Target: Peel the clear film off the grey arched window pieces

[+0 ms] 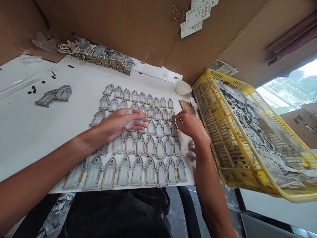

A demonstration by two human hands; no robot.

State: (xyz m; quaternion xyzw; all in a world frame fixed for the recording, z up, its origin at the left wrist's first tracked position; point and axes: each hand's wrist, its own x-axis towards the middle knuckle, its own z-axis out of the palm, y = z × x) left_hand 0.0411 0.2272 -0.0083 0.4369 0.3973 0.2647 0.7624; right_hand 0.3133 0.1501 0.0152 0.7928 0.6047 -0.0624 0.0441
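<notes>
Rows of small grey arched window-shaped frames (150, 145) lie on the white table (81, 77), most with a pale translucent middle. My left hand (115, 122) is closed around thin whitish translucent pieces (132, 122), held above the middle rows. How many pieces it holds cannot be told. At the right end of the third row, my right hand (190, 125) has thumb and fingers pinched together over an arched frame (171, 114). Whatever sits between those fingertips is too small to make out. Both forearms cover parts of the nearer rows.
A yellow plastic basket (215, 132) full of grey pieces stands at the right. Stacked frames (106, 59) line the cardboard wall (119, 26) at the back. A white bowl (183, 88) sits near the basket. Two overlapping arched frames (54, 95) and black bits lie at left.
</notes>
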